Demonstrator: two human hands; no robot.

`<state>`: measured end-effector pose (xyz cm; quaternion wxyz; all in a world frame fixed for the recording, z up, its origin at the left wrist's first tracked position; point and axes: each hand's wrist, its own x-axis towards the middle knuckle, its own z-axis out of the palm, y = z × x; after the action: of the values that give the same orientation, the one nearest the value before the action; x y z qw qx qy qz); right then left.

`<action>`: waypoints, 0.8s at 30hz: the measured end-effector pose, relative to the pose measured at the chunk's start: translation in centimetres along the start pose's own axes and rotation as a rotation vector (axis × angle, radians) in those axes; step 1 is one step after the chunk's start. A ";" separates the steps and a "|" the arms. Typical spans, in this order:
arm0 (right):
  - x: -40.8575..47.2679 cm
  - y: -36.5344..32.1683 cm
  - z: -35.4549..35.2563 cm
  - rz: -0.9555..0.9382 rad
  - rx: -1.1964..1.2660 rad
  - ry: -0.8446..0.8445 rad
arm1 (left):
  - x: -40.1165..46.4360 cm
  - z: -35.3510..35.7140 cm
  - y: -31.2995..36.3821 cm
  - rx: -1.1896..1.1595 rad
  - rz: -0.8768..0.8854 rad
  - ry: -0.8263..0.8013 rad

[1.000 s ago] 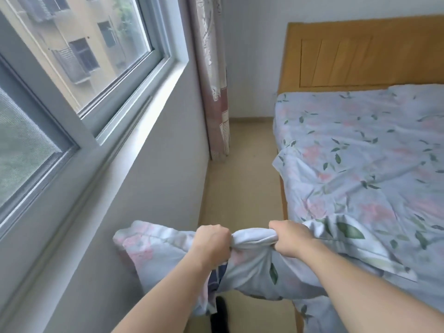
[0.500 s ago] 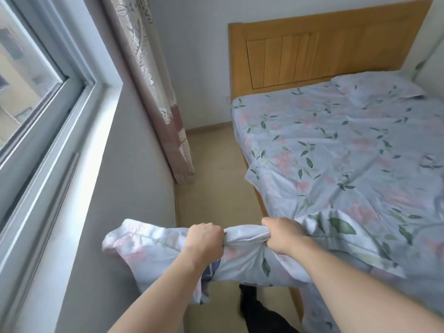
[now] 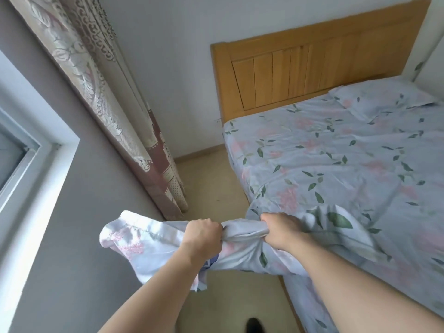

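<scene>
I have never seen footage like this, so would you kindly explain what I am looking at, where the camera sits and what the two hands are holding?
There is no machine here: a person wears one wide-angle camera on the head, looking forward and down, so both arms enter from the bottom edge. The left hand and the right hand each grip a bunched stretch of floral bedding, fists close together, with the cloth taut between them. One end hangs loose past the left hand, above the floor; the other runs onto the bed, which is covered in the same print. A matching pillow lies near the wooden headboard. On the left are a patterned curtain and a window frame.
</scene>
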<state>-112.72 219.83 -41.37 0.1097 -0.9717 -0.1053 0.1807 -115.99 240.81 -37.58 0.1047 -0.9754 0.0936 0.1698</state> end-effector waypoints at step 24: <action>42.8 -1.0 -16.6 0.102 -0.096 0.016 | 43.8 -12.0 -18.5 -0.073 0.103 -0.012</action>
<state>-67.65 228.35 -40.03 0.0544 -0.9814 -0.0635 0.1730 -67.70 249.28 -38.69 0.0608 -0.9714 0.1366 0.1842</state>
